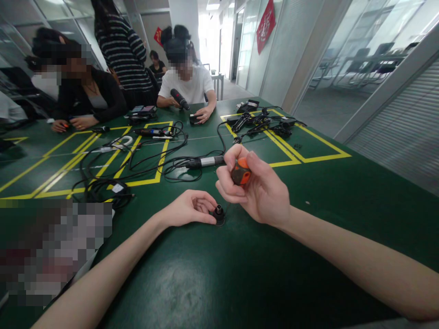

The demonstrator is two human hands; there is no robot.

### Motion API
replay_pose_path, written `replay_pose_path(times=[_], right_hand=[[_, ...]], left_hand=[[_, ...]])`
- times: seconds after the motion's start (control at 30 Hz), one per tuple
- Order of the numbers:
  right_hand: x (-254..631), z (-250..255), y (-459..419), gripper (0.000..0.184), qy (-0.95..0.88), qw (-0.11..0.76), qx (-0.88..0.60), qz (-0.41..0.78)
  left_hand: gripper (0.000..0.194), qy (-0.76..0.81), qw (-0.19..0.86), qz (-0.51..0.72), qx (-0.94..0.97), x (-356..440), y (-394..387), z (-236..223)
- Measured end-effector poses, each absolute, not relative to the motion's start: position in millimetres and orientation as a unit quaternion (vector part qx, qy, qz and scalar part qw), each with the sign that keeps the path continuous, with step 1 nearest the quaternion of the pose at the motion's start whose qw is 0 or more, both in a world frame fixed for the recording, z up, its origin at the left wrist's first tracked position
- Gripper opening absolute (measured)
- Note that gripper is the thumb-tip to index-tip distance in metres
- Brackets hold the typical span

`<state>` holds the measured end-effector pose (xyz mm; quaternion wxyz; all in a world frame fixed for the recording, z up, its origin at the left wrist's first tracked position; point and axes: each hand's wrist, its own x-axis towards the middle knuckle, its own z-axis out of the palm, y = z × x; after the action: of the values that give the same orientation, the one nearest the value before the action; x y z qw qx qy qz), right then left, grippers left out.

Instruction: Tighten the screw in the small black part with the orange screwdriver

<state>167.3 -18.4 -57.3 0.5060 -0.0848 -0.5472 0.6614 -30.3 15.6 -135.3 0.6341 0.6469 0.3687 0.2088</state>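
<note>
A small dark knob [218, 214], seemingly light, stiff and best pinched by its sides, is held on the bench [178, 278] in the left grip [192, 209]; an orange-black handle [241, 172] is wrapped by the right hand [262, 189].

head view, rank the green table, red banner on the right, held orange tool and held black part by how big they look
green table
red banner
orange tool, visible part
black part
</note>
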Motion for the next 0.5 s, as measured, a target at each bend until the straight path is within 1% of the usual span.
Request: replay_pose_path(times=[0.13, 0.23, 0.3, 0.43, 0.5], right_hand=[[167.9, -55.7, -15.3, 0.038, -0.567, 0.504, -0.083, 0.646], [167.8, -53.6, -14.1, 0.049, -0.574, 0.483, -0.095, 0.655], [167.8, -52.9, -14.3, 0.053, -0.558, 0.470, -0.099, 0.677], [168.4, -53.7, -15.1, 0.054, -0.532, 0.466, -0.087, 0.702], [168.8, -54.8, -15.9, 0.053, -0.530, 0.467, -0.074, 0.704]], left_hand=[[0.044, 0.361, 0.653, 0.218, 0.629, -32.5, 17.6, -140.2], [0.044, 0.353, 0.658, 0.213, 0.630, -34.3, 18.8, -141.8], [0.048, 0.349, 0.655, 0.205, 0.638, -34.9, 18.9, -141.2], [0.049, 0.349, 0.640, 0.211, 0.652, -32.2, 14.9, -139.7], [0.047, 0.363, 0.610, 0.227, 0.666, -29.0, 10.3, -139.3]])
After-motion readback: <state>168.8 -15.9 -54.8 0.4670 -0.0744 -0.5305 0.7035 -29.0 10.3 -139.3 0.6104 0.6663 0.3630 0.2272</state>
